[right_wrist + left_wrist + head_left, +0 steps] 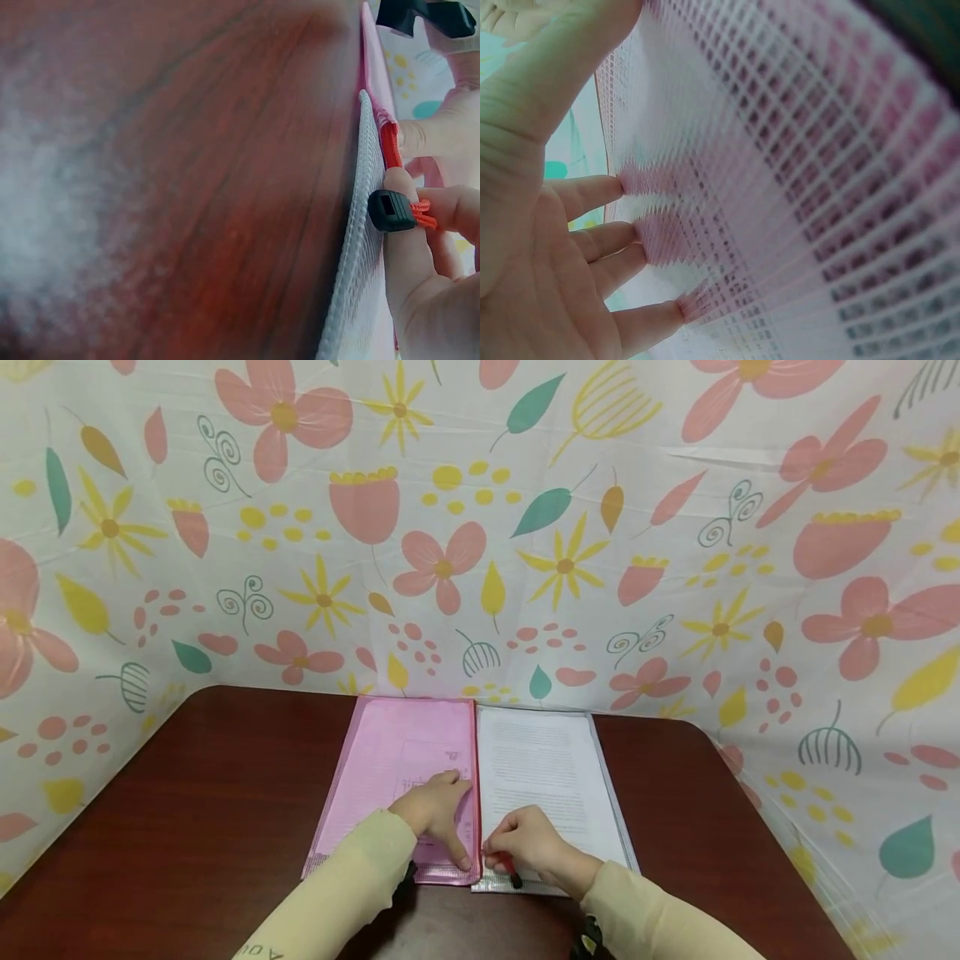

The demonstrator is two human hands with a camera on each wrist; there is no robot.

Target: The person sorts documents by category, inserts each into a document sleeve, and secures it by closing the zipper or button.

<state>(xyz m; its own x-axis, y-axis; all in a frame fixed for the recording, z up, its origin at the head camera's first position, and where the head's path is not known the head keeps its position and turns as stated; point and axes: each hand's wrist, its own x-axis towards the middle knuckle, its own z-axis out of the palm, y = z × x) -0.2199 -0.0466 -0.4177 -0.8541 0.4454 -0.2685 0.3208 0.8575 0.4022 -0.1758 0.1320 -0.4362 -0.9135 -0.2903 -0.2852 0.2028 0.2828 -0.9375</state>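
A pink mesh zip pouch (390, 760) lies flat on the dark wooden table (210, 810), with a grey mesh pouch (547, 768) holding printed sheets beside it on the right. My left hand (448, 817) rests on the pink pouch with fingers spread, pressing near its right edge. In the left wrist view, the left hand (592, 240) touches the pink mesh (780, 187) with straight fingertips. My right hand (516, 850) pinches a red zipper pull with a black tab (512, 870) at the near end of the seam. Up close, the right hand (411, 206) holds that black tab (390, 210) against the grey mesh edge (356, 247).
A floral curtain (480, 527) closes off the back and both sides of the table. Bare wood shows left of the pink pouch and right of the grey one (697, 810). The table's near edge lies under my forearms.
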